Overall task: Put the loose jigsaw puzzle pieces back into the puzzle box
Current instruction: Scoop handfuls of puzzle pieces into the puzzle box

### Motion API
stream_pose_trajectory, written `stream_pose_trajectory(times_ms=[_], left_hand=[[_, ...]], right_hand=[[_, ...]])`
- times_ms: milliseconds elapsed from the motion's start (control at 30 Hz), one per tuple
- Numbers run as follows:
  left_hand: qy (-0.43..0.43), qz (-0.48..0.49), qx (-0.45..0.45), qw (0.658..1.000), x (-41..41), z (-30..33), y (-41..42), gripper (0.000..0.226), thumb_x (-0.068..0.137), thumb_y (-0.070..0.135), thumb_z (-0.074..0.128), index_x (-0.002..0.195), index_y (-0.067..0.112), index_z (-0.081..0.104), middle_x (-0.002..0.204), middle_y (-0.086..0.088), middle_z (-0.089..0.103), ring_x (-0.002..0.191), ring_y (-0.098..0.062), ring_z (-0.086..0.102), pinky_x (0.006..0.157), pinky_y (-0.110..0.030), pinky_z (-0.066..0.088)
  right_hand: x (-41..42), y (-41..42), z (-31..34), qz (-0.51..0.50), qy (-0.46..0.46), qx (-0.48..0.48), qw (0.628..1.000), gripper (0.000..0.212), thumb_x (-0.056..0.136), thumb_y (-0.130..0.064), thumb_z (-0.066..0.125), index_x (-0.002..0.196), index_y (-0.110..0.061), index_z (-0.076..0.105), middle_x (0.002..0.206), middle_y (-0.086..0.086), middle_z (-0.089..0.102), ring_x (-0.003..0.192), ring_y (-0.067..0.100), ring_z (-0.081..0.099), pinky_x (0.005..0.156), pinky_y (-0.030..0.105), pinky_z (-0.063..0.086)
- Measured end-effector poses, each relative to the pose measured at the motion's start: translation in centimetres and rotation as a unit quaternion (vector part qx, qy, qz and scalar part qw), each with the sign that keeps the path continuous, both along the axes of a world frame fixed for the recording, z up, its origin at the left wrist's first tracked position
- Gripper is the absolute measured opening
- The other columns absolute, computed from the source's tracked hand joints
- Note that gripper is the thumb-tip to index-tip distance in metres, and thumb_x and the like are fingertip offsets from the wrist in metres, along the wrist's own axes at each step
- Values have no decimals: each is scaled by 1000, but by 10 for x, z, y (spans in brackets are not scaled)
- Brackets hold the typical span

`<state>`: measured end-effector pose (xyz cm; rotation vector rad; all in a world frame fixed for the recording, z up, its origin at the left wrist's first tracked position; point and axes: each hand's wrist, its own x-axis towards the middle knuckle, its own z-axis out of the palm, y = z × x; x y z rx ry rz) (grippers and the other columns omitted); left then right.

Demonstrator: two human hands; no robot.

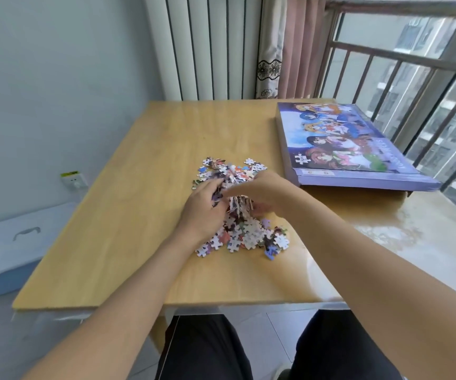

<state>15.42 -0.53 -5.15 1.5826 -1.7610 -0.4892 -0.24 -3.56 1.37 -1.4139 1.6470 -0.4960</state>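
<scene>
Gathering step: left hand [204,207] and right hand [262,192] cup a clump from the puzzle pieces [244,231] mid-desk [128,215]; next, carry it right to the puzzle box [339,144], apparently closed.

Worktop [144,204] showing pale wood grain under a clear, glossy film, glaring near the window. Puzzle pieces [248,234] looking like printed card, matt. Puzzle box [344,144] showing printed cardboard, slight sheen. Railing [402,64] looking like dull metal.
</scene>
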Motion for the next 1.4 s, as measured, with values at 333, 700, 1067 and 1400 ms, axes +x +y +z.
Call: stream_pose_trajectory(times_ms=[333,700,1067,1400], left_hand=[[171,-34,-3,985,-24,9,-8,43,98,24,59,141,25,52,128,24,51,110,23,45,95,-2,32],[388,-78,21,918,-42,14,-13,71,87,54,31,154,30,30,150,-4,50,145,-20,37,120,-47,27],[452,-1,-46,891,-51,26,-31,43,107,26,23,145,14,38,130,-12,62,128,-18,55,110,-30,41],[281,-16,11,960,-32,16,-42,34,96,26,63,130,23,61,126,11,64,114,7,57,95,-16,48]], right_hand=[[4,-13,11,-21,-133,78,988,69,73,-47,85,129,-16,60,135,3,49,121,26,55,86,51,60],[-4,-10,-1,-48,-242,92,965,27,85,-42,78,94,-19,67,100,0,62,86,19,66,66,36,55],[-12,-15,-20,-115,-335,49,934,54,79,-10,83,126,-3,58,118,23,68,101,40,70,88,55,58],[-22,-19,-24,-104,-359,-8,928,26,86,-8,78,107,3,67,98,25,73,86,40,74,74,53,62]])
